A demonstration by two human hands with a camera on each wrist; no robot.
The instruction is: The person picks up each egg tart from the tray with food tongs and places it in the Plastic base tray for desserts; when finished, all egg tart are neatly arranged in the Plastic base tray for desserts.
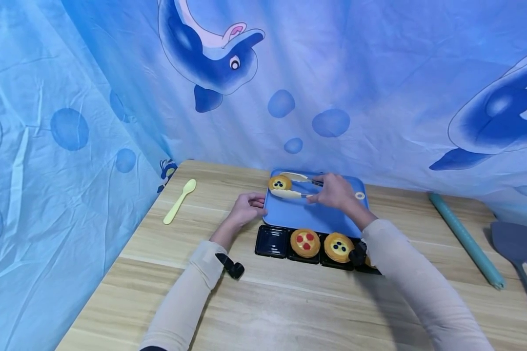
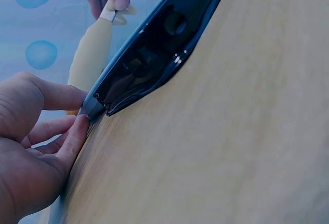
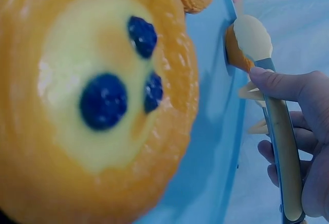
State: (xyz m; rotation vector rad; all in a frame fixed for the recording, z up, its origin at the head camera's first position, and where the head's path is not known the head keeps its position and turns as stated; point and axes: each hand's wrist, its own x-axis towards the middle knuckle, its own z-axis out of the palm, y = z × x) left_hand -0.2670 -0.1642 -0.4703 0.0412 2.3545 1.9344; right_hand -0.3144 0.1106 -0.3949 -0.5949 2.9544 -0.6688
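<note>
My right hand (image 1: pixel 335 191) grips a pair of cream-tipped tongs (image 1: pixel 286 194). The tongs' tips stand on either side of an egg tart with dark berries (image 1: pixel 280 184) at the far left corner of a blue tray (image 1: pixel 307 212). In the right wrist view, one pale tip overlaps the tart (image 3: pixel 236 49). My left hand (image 1: pixel 246 209) is at the tray's left edge, and the left wrist view has its thumb and finger pinching the near corner. Along the tray's near side runs a black four-part holder (image 1: pixel 272 242), its leftmost compartment bare.
In the holder sit a tart with red pieces (image 1: pixel 305 243), one with dark berries (image 1: pixel 338 247), and another partly hidden by the right wrist. A pale yellow spoon (image 1: pixel 180 201) lies at left. To the right are a teal rolling pin (image 1: pixel 465 239) and a grey spatula (image 1: pixel 515 242).
</note>
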